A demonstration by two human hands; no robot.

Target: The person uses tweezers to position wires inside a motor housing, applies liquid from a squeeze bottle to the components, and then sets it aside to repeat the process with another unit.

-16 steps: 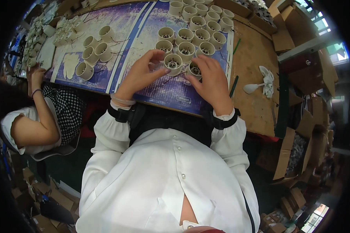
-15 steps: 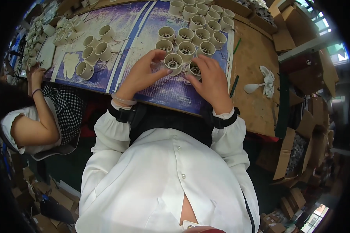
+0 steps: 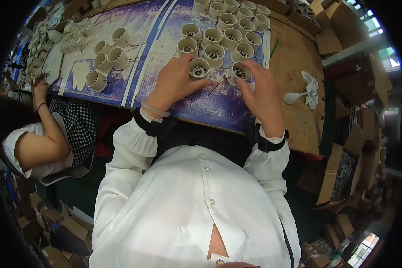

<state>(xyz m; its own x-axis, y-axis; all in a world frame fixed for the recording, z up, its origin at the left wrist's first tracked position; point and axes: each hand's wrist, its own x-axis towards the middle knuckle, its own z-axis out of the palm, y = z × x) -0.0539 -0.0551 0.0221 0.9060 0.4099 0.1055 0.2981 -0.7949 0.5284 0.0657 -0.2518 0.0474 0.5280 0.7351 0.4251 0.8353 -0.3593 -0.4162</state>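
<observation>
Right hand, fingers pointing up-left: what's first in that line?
Likely the cream cup that the right hand already touches at its fingertips; beyond it stand the rows of cups. Depth is unclear.

Both hands (image 3: 219, 85) on cream round sockets (image 3: 199, 68) atop blue mat (image 3: 219, 107)

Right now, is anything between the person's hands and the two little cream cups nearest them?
Nothing visible. The left hand already touches one cream cup, and the right hand touches the other cup.
</observation>
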